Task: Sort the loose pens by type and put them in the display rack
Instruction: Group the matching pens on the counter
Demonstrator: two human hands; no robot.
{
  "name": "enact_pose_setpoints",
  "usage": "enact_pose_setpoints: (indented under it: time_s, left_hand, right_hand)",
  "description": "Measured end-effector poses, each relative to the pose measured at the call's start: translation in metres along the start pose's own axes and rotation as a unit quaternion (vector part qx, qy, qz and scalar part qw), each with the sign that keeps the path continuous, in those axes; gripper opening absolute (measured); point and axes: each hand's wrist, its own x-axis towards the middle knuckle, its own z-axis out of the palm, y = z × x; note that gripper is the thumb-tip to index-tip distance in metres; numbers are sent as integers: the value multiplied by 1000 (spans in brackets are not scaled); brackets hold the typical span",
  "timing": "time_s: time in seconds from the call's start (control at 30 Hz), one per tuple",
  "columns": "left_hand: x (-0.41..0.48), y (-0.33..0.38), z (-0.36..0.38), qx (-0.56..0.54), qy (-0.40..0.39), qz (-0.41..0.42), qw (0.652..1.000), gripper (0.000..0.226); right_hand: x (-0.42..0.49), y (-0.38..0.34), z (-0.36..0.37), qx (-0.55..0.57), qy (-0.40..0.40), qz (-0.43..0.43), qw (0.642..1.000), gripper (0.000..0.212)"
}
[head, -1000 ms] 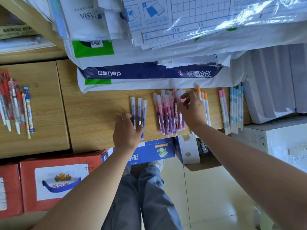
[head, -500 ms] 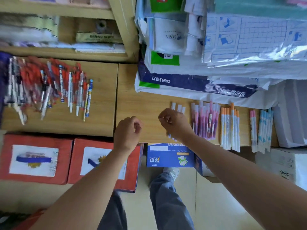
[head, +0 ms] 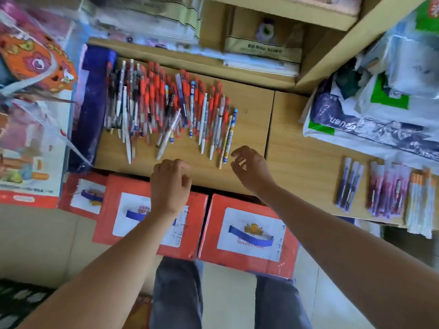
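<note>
Head view | left hand (head: 169, 186) curled, seemingly empty | right hand (head: 251, 170) loosely spread, empty, beside loose pens (head: 166, 108)

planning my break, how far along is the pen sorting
Done: three sorted groups lie at the counter's right, blue pens, pink pens and orange-capped pens. In hand: nothing; the left hand, fingers curled, and the relaxed right hand hover at the near edge of the mixed pile. Left: that pile, mostly red pens, and the racking; no display rack is in view.
</note>
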Motion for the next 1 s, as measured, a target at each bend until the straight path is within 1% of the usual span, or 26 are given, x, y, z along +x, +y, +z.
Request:
enact_pose_setpoints:
  time_s: [0.17,0.27,0.33,0.5,0.7,0.77,0.83,0.9,0.93,1.0]
  left_hand:
    - [28,-59,-20,2,-13,18,1000,31]
    - [45,-72,-22,-4,-41,58,997,44]
    - [53,-74,-20,-7,-64,61,996,49]
    - [62,-76,-16,-1,-70,52,996,41]
    - [65,-72,-20,4,-40,61,997,27]
    - [67,-65,-23,-3,-31,74,997,21]
    - [70,-54,-24,-12,-40,76,996,13]
    - [72,-40,-23,-15,-57,59,997,7]
    - [73,-31,-20,-17,-65,51,996,7]
    - [76,-15,-13,-12,-82,44,996,15]
  right_hand:
    - [30,-33,48,-22,62,75,995,16]
    - [42,-43,58,-66,85,123,987,12]
    - [48,-45,62,-109,92,148,979,14]
    - [58,-50,69,-164,108,174,965,19]
    - [59,-50,64,-202,77,173,961,26]
    - [60,-51,61,-163,73,186,966,22]
    - [60,-51,56,-72,85,205,972,14]
    - [59,-49,48,3,91,206,974,12]
    - [58,-48,44,37,86,204,974,10]
    - [55,-43,37,92,82,194,973,12]
